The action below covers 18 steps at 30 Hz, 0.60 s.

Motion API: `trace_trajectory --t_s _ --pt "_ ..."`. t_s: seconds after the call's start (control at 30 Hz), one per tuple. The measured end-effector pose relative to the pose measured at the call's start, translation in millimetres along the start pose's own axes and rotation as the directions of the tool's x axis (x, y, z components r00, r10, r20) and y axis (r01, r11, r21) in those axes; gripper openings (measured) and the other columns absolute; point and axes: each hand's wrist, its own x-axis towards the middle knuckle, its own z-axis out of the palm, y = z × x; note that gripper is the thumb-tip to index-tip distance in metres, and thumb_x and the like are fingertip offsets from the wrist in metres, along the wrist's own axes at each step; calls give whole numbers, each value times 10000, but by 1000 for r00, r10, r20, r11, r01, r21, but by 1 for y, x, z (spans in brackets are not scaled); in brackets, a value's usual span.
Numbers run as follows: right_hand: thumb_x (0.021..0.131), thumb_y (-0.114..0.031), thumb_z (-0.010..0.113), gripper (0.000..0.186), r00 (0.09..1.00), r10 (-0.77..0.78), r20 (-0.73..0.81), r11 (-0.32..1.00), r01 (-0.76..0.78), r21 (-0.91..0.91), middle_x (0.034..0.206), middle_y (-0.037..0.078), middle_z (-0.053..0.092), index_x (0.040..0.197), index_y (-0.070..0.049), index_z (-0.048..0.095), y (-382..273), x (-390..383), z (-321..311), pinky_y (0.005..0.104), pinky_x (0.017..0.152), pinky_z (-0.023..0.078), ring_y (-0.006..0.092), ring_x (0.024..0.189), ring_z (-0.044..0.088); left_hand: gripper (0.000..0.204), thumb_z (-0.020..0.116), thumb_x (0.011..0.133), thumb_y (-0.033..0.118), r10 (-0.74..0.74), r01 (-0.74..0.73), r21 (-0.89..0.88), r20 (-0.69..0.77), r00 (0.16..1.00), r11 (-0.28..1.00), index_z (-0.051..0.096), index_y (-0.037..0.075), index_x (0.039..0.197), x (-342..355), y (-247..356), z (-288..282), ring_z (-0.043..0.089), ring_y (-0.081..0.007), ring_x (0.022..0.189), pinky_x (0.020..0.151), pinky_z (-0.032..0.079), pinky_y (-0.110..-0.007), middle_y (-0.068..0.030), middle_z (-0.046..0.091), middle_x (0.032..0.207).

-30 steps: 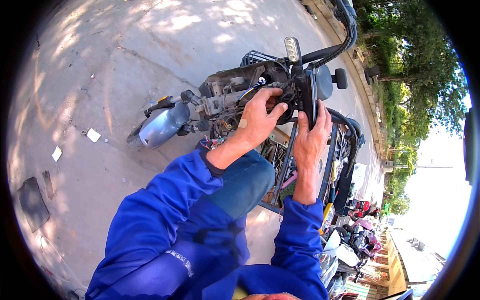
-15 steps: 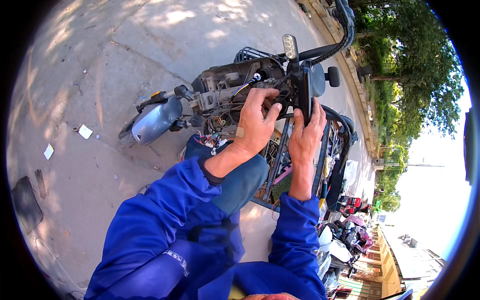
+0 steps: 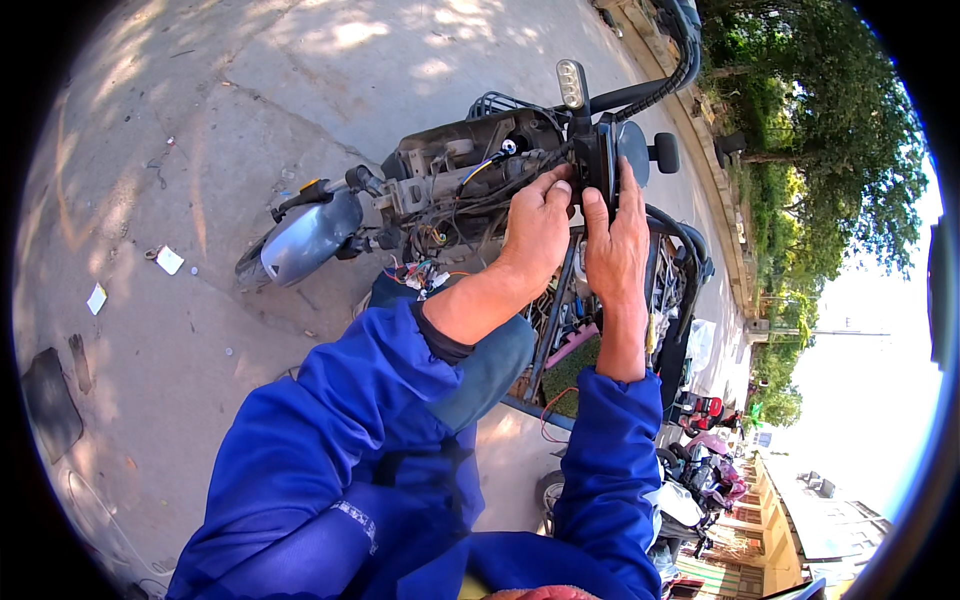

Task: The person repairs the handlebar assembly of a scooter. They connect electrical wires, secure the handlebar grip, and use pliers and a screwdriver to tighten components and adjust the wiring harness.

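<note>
Sunlit grey concrete ground (image 3: pixel 300 120) spreads under a partly stripped, dusty black scooter body (image 3: pixel 410 183), with leafy green trees (image 3: pixel 800 120) far to the right. A silvery-blue curved fender (image 3: pixel 312 240) sits at its left end. At its right end, a slim glossy black panel (image 3: pixel 603 140) stands beside a clear-lensed oval lamp (image 3: pixel 571 84). The right hand (image 3: pixel 615 235) grasps the panel between thumb and straight fingers; the left hand (image 3: pixel 540 225) bends its fingers just beside it, their grip hidden from me.
</note>
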Motion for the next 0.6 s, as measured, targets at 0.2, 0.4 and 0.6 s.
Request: trace_trajectory --t_s 0.2,0.4,0.6 --pt "1001 -261 588 637 997 -71 28 997 72 -33 1433 281 483 1521 42 378 9 12 0 474 1116 392 444 1307 483 412 411 1049 44 -22 21 -69 -19 1000 997 500 -79 1432 -6 4 10 601 -191 1210 1058 479 -324 -147 612 1350" --pt "915 -174 670 692 998 -35 60 999 35 8 1398 260 498 1512 35 392 7 16 -4 458 1109 407 419 1294 504 448 403 998 -18 -53 36 -205 -79 995 978 492 -85 1432 -11 8 19 598 -196 1216 1063 472 -325 -153 603 1364" --pt "859 -139 701 711 996 27 87 999 -29 26 1395 251 509 1499 16 433 6 20 -8 437 1095 432 404 1277 537 464 390 979 -46 -157 132 -296 -63 986 946 486 -78 1432 -12 17 20 606 -204 1217 1089 468 -332 -152 611 1340"
